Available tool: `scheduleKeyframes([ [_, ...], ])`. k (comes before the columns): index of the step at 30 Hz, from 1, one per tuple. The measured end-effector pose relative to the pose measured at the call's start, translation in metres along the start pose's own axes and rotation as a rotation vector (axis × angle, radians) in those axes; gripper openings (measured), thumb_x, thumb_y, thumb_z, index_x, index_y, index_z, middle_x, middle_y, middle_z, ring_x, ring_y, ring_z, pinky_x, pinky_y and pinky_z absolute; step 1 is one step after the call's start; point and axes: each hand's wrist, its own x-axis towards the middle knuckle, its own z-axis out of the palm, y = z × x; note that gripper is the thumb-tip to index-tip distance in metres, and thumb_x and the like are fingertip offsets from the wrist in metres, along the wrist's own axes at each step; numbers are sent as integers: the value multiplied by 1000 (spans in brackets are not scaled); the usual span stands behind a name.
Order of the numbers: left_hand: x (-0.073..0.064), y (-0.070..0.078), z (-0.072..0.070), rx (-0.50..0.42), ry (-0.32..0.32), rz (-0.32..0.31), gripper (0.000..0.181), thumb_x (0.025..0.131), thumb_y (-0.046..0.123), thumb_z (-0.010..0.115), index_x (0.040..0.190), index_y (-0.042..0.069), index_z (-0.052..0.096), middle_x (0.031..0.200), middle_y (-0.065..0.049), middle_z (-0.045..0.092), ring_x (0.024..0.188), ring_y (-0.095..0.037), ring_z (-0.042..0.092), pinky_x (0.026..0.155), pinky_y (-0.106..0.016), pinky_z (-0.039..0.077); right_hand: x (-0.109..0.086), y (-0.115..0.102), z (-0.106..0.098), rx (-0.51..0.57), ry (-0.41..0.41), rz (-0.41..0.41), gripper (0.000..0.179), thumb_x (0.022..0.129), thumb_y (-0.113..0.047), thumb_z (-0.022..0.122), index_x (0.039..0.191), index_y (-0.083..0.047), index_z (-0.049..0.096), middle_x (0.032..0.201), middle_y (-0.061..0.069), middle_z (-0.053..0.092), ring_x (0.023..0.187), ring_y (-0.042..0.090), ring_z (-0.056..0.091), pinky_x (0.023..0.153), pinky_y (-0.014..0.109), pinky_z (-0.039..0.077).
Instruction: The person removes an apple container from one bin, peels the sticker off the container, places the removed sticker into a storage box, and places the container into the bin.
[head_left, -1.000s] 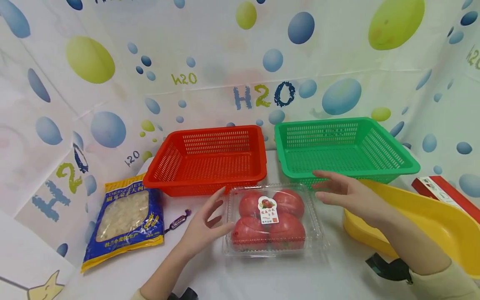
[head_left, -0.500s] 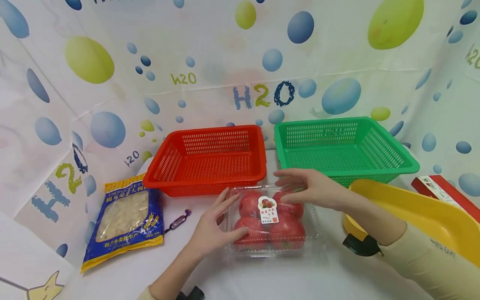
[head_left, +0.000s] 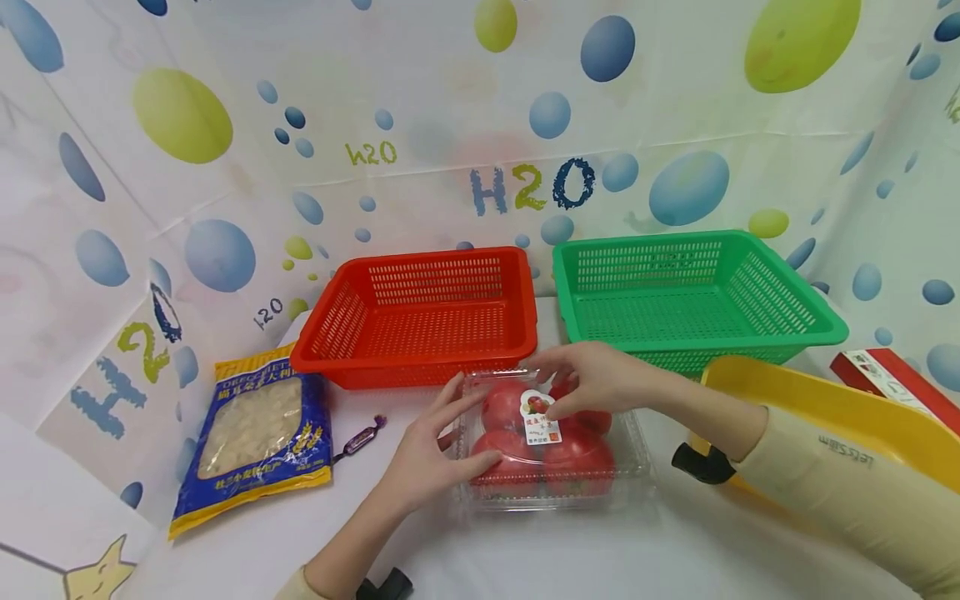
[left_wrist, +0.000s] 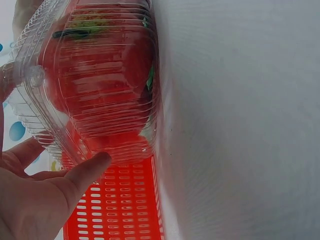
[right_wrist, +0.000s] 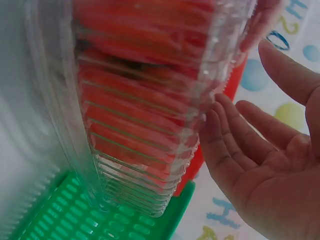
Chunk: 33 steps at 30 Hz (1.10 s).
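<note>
A clear plastic clamshell box (head_left: 577, 502) of several red tomatoes (head_left: 581, 454) lies in the middle of the table, lid down, with a white label (head_left: 538, 427) on top. My left hand (head_left: 423, 462) is at its left side, fingers spread toward the back corner and thumb by the front; in the left wrist view the thumb (left_wrist: 90, 170) lies against or close to the ribbed wall. Over the lid's back part is my right hand (head_left: 592, 379), fingers loosely bent, and in the right wrist view its fingertips (right_wrist: 212, 117) are at the lid, contact unclear.
Behind the box stand a red basket (head_left: 427, 364) and a green basket (head_left: 712, 343). A yellow tub (head_left: 817, 400) and a red box (head_left: 892, 375) are at the right. To the left lie a blue-yellow pasta bag (head_left: 255, 433) and a purple-wrapped candy (head_left: 360, 440).
My right hand has moved left from beside the tub to over the tomato box. My left hand has come slightly right, against the box's left side. The box stays in place.
</note>
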Motion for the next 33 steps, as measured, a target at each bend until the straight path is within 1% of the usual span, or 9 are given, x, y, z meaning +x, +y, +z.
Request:
scheduleKeyframes([
  [4,0,0,0,-5,-8,-3,74,78,35,87,146,28,57,165,-1,25,147,-33,29,100,-54,48,3,-1,3,-67,4,-53,58,81,-21,86,134,-13,65,109,-1,69,93,19,64,72,28,60],
  [8,1,-1,-1,-10,-16,5,74,79,35,86,146,29,56,166,-1,24,148,-33,28,101,-54,48,8,-3,5,-118,11,-85,52,81,-18,87,128,-9,68,104,-3,68,92,21,64,71,27,58],
  [12,1,-2,-1,-12,-17,1,74,78,35,86,146,30,56,166,0,23,148,-32,28,101,-53,48,11,-6,7,-162,7,-85,50,80,-15,87,127,-7,69,101,-3,68,93,23,63,71,27,58],
  [17,1,-1,-1,-5,-19,-4,75,78,35,87,146,30,56,166,0,23,147,-33,30,100,-52,49,14,-11,8,-194,-19,-55,47,80,-16,88,122,-7,71,93,-4,67,87,19,60,70,27,56],
  [20,1,-1,-1,5,-21,0,75,78,35,87,146,28,57,166,-1,24,147,-33,30,99,-52,49,16,-9,7,-183,-31,-39,40,81,-16,87,117,-8,71,88,-5,65,85,17,59,71,28,55],
  [26,1,-1,-1,19,-18,1,75,78,35,87,146,24,57,166,0,24,146,-33,31,98,-51,50,18,-5,7,-144,-37,-23,15,89,-12,79,97,-11,66,83,-4,63,80,16,59,73,29,55],
  [29,1,-1,-2,19,-16,2,74,78,35,87,146,24,58,165,0,25,146,-33,31,98,-51,50,18,-5,7,-144,-27,-39,11,91,-8,76,91,-13,65,81,-5,63,78,15,59,73,29,55],
  [33,1,-1,-2,11,-21,2,74,78,35,86,146,23,58,166,-1,24,147,-33,30,99,-51,50,17,-5,5,-116,-17,-59,12,91,-5,75,89,-12,65,80,-5,63,76,15,59,72,28,55],
])
